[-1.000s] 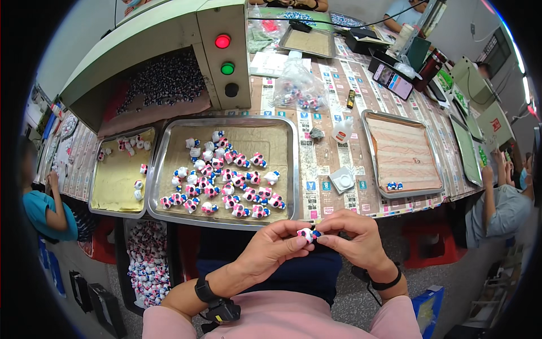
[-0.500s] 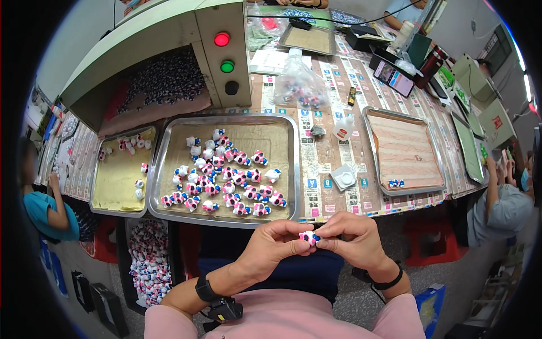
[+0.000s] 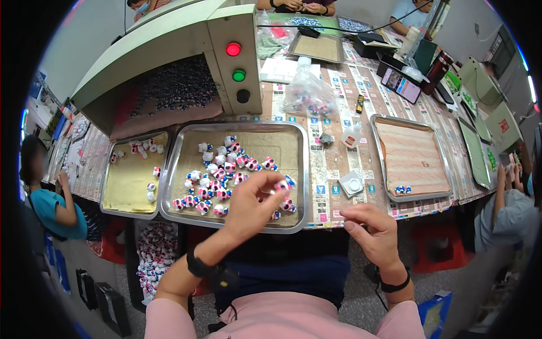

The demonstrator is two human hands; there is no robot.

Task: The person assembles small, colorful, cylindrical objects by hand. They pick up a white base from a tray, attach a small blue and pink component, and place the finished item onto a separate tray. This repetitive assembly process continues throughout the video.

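Observation:
My left hand point(image 3: 253, 204) is above the right part of the large metal tray point(image 3: 282, 141). Thumb and fingers pinch a small figurine point(image 3: 287, 184) in white, pink and blue. Many similar figurines point(image 3: 217, 175) lie in this tray, and my hand hides some of them. My right hand point(image 3: 374, 230) is off the table's front edge, thumb and forefinger apart with nothing between them. Closest to it on the table is a white square dish point(image 3: 352, 183). Further right, a tray lined with pinkish paper point(image 3: 415, 150) has a few figurines point(image 3: 403, 190) at its near edge.
A cream machine point(image 3: 231, 93) with red and green lights stands behind the trays. At left, a yellow-lined tray point(image 3: 130, 189) holds several figurines; a full bin point(image 3: 153, 265) is below. A white bottle point(image 3: 351, 137) and plastic bag point(image 3: 310, 93) sit beyond the dish. Co-workers sit around.
My hands have parted. The left hand has carried the figurine up and left over the large tray, while the right hand has let go and shifted slightly right.

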